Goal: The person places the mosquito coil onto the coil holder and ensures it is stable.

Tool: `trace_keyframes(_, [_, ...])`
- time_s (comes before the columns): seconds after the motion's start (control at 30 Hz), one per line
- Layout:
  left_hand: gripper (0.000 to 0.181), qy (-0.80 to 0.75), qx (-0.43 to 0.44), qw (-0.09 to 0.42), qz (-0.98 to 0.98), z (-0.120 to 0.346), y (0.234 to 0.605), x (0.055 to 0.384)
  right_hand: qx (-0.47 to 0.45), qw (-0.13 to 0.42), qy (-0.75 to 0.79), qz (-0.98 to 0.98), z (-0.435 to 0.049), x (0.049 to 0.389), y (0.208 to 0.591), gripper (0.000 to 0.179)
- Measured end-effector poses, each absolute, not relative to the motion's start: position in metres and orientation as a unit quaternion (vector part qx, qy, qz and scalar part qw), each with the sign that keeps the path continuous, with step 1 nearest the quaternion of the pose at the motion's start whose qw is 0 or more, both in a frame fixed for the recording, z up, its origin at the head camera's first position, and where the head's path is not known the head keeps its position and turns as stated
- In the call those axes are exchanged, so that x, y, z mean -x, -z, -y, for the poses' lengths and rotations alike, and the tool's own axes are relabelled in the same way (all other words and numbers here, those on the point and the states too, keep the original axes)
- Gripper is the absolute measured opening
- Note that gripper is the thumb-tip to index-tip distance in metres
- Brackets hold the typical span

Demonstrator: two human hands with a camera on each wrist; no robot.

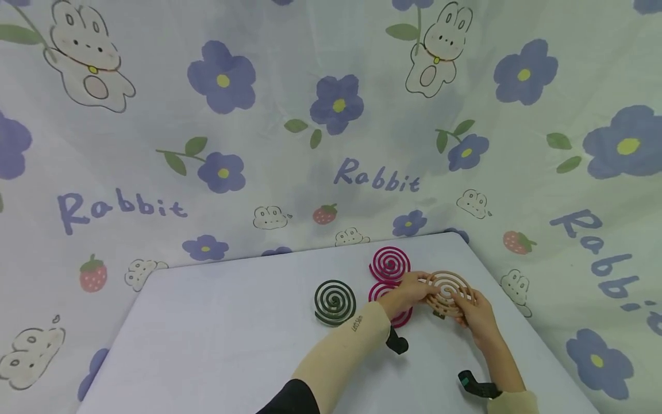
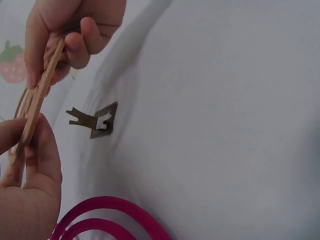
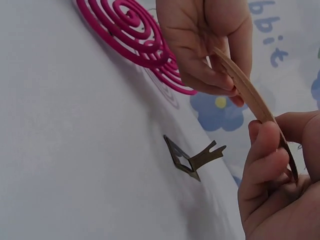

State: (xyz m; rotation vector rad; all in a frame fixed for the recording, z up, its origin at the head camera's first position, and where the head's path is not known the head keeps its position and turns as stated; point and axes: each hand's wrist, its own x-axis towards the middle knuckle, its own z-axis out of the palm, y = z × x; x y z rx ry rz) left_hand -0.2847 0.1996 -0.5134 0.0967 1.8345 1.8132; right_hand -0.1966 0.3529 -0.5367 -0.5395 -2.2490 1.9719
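Note:
A tan mosquito coil (image 1: pixel 447 292) is held up off the table by both hands. My left hand (image 1: pixel 411 289) pinches its left edge between thumb and fingers. On the opposite edge, my right hand (image 1: pixel 478 316) grips it the same way. Both wrist views show the coil (image 2: pixel 39 102) nearly edge-on, spanning the two hands. Beneath it, a small metal coil stand (image 3: pixel 182 159) sits on the white table with a forked tab raised; in the head view the hands and coil partly cover this stand (image 1: pixel 438 314).
Two magenta coils, a far one (image 1: pixel 390 264) and a near one (image 1: pixel 380 294) partly behind the left forearm, lie left of the hands. A dark green coil (image 1: pixel 335 302) lies further left on the white table (image 1: pixel 222 328). A rabbit-print curtain (image 1: pixel 289 172) hangs behind.

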Motion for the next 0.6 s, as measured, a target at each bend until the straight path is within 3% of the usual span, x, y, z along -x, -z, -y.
trace_keyframes(0.6, [0.017, -0.636, -0.043, 0.253, -0.728, -0.204, 0.515, 0.277, 0.233, 0.045, -0.651, 0.721, -0.351, 0.193, 0.547, 0.056])
